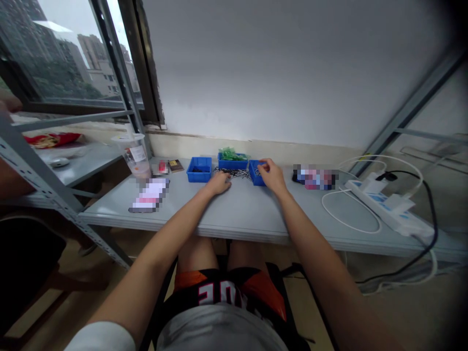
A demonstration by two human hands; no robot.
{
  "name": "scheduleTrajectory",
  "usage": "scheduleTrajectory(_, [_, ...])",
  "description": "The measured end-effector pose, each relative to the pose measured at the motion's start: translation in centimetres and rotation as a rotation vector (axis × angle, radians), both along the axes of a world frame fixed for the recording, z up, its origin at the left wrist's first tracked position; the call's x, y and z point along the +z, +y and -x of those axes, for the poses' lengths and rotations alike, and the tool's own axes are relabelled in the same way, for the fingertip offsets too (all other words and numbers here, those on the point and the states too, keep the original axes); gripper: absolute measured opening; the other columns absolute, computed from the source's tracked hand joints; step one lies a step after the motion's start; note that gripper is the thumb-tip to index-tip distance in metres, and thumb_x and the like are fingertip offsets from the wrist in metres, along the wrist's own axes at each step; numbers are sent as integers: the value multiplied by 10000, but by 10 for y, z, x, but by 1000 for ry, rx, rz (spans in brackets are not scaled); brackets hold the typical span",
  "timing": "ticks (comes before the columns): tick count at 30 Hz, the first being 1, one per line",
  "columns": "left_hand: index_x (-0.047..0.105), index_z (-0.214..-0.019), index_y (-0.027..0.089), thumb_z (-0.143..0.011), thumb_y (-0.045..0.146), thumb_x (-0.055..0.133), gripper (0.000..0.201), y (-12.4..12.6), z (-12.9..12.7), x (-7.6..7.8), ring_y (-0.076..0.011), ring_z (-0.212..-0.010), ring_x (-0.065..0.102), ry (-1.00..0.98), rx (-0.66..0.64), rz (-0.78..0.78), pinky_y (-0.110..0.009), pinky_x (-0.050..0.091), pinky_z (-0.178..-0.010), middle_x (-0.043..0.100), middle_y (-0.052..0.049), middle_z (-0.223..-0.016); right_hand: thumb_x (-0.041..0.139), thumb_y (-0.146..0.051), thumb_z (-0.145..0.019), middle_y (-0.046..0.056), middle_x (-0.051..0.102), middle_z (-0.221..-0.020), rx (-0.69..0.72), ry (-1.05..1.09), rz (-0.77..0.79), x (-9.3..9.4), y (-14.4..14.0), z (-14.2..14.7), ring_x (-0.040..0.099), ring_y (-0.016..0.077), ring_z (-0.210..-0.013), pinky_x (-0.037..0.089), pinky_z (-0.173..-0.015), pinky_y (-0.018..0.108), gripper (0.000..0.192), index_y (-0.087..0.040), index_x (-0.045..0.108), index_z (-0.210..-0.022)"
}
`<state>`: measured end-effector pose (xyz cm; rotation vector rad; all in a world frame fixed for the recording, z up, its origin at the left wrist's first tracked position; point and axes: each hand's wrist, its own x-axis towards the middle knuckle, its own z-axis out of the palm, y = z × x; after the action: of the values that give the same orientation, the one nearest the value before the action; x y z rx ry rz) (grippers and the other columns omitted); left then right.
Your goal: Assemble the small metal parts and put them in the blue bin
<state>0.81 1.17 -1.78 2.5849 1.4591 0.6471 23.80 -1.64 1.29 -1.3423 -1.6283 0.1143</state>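
My left hand [218,184] rests on the grey table [241,209] at the near edge of a pile of small dark metal screws [234,172], fingers curled onto it. My right hand [271,174] reaches over the right blue bin [255,175], its fingers pinched at the bin's rim; whether they hold a screw is too small to tell. A blue bin [232,161] holding green plastic pieces stands behind the pile. Another blue bin [199,169] sits to the left.
A plastic cup [134,155] and small items stand at the table's left. A white power strip [380,202] with white and black cables lies at the right. A metal shelf frame [40,180] and a window are on the left.
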Motion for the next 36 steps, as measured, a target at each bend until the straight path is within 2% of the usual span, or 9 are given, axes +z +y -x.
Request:
scheduleTrajectory(5, [649,-1142,85,-879,269,514,348,3,-4,-5,-318,-1144,561,45,67,-35,-406,431,-1003,622,-207,-1181,522,-283,-835,36,660,-761,73,-55,46,2,-6,9,574,181,-710,443,-730,305,262,-173,656,-1032])
scheduleTrajectory(9, [634,-1157,64,-905,273,467,367,4,-6,-5,-305,-1128,571,97,75,-38,-407,432,-999,624,-215,-1181,515,-282,-848,20,641,-713,151,-123,86,0,-8,14,560,169,-654,422,-674,285,250,-177,668,-1015])
scheduleTrajectory(13, [695,-1036,79,-903,248,459,320,6,-6,-5,-281,-1074,602,109,56,-59,-381,454,-973,653,-199,-1131,512,-280,-859,16,634,-686,221,-187,117,-4,-7,18,551,158,-631,401,-655,274,229,-174,673,-983])
scheduleTrajectory(17, [729,-925,112,-863,146,455,283,8,-4,-3,-252,-1003,632,62,38,-47,-354,470,-941,695,-172,-1040,509,-265,-848,13,630,-672,246,-255,133,-9,-4,20,530,151,-618,386,-642,265,219,-172,684,-943])
scheduleTrajectory(22, [726,-911,140,-802,59,496,267,7,-2,-1,-235,-940,652,-57,91,10,-329,478,-899,723,-140,-963,517,-204,-822,3,645,-687,314,-314,186,-13,-4,22,546,143,-636,395,-652,253,194,-180,685,-915])
scheduleTrajectory(26, [677,-887,143,-788,25,499,237,3,-2,1,-229,-872,646,-153,128,8,-319,479,-829,710,-128,-905,533,-183,-839,5,649,-702,338,-333,250,-17,-4,24,558,142,-642,403,-659,256,196,-178,676,-974])
scheduleTrajectory(31, [574,-886,182,-820,86,542,120,-4,-7,6,-175,-783,606,-266,-51,-38,-273,455,-755,665,-45,-833,558,-251,-877,21,663,-759,337,-323,312,-19,-6,27,575,153,-676,413,-671,261,222,-168,636,-1067])
scheduleTrajectory(33, [544,-874,191,-826,106,545,98,-7,-8,8,-162,-767,591,-289,-105,-42,-264,443,-739,649,-23,-819,547,-241,-885,26,664,-770,324,-321,299,-17,-8,29,577,156,-686,412,-678,264,177,-175,638,-1022])
scheduleTrajectory(36, [522,-857,197,-827,108,530,94,-9,-8,10,-152,-745,574,-307,-112,-33,-260,433,-728,637,-9,-804,535,-229,-892,26,656,-739,267,-293,278,-15,-9,30,577,160,-676,415,-686,270,122,-181,631,-950])
